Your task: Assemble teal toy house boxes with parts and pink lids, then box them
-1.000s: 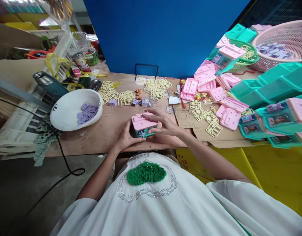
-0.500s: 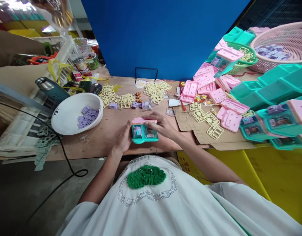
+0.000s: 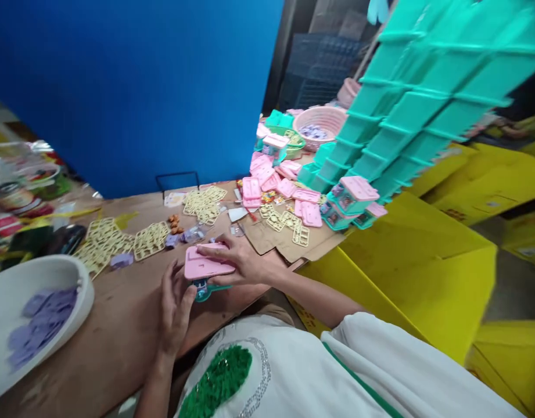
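Observation:
A small toy box point(image 3: 208, 262) with a pink lid and a teal base is tilted over the near edge of the table, its lid turned up toward me. My right hand point(image 3: 245, 261) grips its right end, fingers over the lid and thumb under the near side. At the left end, my left hand point(image 3: 175, 307) has its thumb against the clear front and its fingers curved behind. Part of the teal base is hidden by my hands. Just beyond the box lie small purple pieces point(image 3: 171, 241) and brown figures point(image 3: 175, 224).
A white bowl point(image 3: 82, 302) of purple pieces stands at left. Cream plastic frames point(image 3: 204, 203) lie across the table. Pink lids point(image 3: 308, 212), finished-looking boxes point(image 3: 354, 194) and tall stacks of teal trays point(image 3: 393, 122) occupy the right. Yellow bins point(image 3: 406, 255) stand below; a blue panel point(image 3: 132, 87) rises behind.
My view has swung to the right, showing more teal stacks and yellow bins. The box has tipped so its pink lid faces me more. Both hands stay at it.

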Available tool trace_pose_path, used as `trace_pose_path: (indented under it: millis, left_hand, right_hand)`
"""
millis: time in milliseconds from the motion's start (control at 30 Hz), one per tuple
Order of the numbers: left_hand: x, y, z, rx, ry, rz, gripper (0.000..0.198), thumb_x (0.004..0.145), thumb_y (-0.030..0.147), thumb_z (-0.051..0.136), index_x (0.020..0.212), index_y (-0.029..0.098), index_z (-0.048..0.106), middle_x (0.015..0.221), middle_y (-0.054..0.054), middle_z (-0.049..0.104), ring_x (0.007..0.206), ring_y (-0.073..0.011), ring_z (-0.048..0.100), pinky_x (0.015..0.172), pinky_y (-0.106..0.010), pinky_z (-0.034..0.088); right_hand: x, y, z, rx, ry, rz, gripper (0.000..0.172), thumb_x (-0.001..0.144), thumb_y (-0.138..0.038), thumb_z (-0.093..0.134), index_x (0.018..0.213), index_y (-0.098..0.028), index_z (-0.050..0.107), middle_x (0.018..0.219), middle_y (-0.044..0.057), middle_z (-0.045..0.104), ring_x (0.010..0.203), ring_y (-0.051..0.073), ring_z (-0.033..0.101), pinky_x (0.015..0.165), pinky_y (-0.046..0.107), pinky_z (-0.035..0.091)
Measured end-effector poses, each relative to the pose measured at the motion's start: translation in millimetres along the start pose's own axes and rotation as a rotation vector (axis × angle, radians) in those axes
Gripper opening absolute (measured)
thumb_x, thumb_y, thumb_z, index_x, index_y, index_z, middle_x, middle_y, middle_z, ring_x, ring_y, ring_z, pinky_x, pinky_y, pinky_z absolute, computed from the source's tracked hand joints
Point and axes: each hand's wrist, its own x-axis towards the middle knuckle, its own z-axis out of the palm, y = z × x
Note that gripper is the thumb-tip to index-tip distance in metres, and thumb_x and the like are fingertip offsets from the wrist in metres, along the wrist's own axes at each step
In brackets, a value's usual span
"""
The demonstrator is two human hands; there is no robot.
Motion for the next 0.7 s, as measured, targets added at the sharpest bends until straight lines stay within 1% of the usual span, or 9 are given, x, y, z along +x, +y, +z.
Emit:
trace_pose_path:
  millis: [67,200,267,333,400,467,567,633,700]
  left_hand:
    - [1.0,-4.4,0.1,0.008,0.029,-0.014,0.078,0.085,0.06,0.075,0.151,0.026,0.049,0.158,-0.015,0.052,0.152,-0.0356,0.047,0.126,-0.049,0.04]
    - [0.1,-15.3,-2.6,0.02,0.073,-0.092,0.08,0.077,0.063,0.081,0.142,0.024,0.054,0.146,-0.017,0.06,0.147,-0.038,0.052,0.128,-0.059,0.035]
    - [-0.1,-21.2,-5.4,0.023,0.079,-0.117,0.079,0.073,0.064,0.083,0.135,0.023,0.059,0.141,-0.016,0.064,0.145,-0.0385,0.054,0.129,-0.061,0.033]
    - [0.2,-25.9,-8.6,0.009,0.085,-0.144,0.079,0.068,0.065,0.086,0.129,0.022,0.062,0.138,-0.016,0.066,0.143,-0.0388,0.056,0.129,-0.06,0.034]
    - [1.1,-28.2,-11.6,-0.008,0.094,-0.189,0.078,0.065,0.065,0.087,0.125,0.022,0.064,0.137,-0.015,0.068,0.142,-0.0389,0.057,0.128,-0.06,0.036]
    - [2.5,-28.1,-13.3,-0.022,0.101,-0.239,0.077,0.063,0.064,0.088,0.123,0.022,0.065,0.136,-0.014,0.069,0.141,-0.0399,0.058,0.126,-0.062,0.039]
    - [5.1,-25.4,-13.2,-0.035,0.111,-0.281,0.079,0.055,0.064,0.09,0.117,0.021,0.067,0.131,-0.014,0.071,0.139,-0.0433,0.059,0.124,-0.067,0.04]
    - [6.7,-24.4,-12.2,-0.025,0.113,-0.299,0.082,0.05,0.065,0.091,0.114,0.021,0.068,0.129,-0.014,0.071,0.139,-0.0456,0.058,0.124,-0.068,0.04]
    - [7.7,-26.2,-12.0,-0.006,0.11,-0.316,0.083,0.048,0.067,0.091,0.114,0.021,0.069,0.129,-0.014,0.072,0.14,-0.047,0.057,0.124,-0.069,0.039]
  right_hand:
    - [-12.5,4.3,-12.6,-0.068,0.13,0.07,0.077,0.09,-0.062,0.076,0.156,-0.026,0.057,0.129,0.014,0.057,0.118,0.028,0.059,0.106,0.046,0.054]
    - [-41.0,7.6,-44.7,-0.16,0.345,0.142,0.075,0.09,-0.065,0.073,0.153,-0.027,0.06,0.126,0.014,0.059,0.112,0.028,0.06,0.1,0.047,0.056]
    - [-54.2,5.0,-65.2,-0.205,0.418,0.178,0.073,0.091,-0.065,0.073,0.152,-0.027,0.062,0.127,0.014,0.059,0.112,0.029,0.06,0.097,0.047,0.056]
    - [-69.1,-0.2,-91.4,-0.269,0.51,0.216,0.071,0.089,-0.064,0.075,0.15,-0.029,0.063,0.126,0.013,0.059,0.112,0.029,0.061,0.097,0.047,0.056]
    - [-89.6,-6.9,-125.0,-0.369,0.657,0.277,0.07,0.088,-0.064,0.076,0.148,-0.031,0.065,0.124,0.011,0.06,0.112,0.03,0.061,0.099,0.049,0.056]
    - [-118.4,-12.9,-165.7,-0.506,0.849,0.367,0.07,0.088,-0.066,0.073,0.148,-0.032,0.064,0.123,0.011,0.061,0.114,0.031,0.06,0.103,0.051,0.054]
    - [-174.3,-14.8,-231.8,-0.752,1.133,0.491,0.079,0.086,-0.07,0.07,0.15,-0.024,0.062,0.124,0.013,0.058,0.115,0.033,0.061,0.107,0.053,0.051]
    - [-212.4,-8.6,-270.5,-0.919,1.238,0.58,0.084,0.082,-0.069,0.073,0.148,-0.018,0.064,0.124,0.016,0.057,0.115,0.033,0.06,0.11,0.052,0.048]
    - [-243.1,4.0,-299.1,-1.028,1.257,0.695,0.087,0.079,-0.067,0.076,0.146,-0.014,0.065,0.122,0.018,0.058,0.115,0.035,0.058,0.111,0.051,0.046]
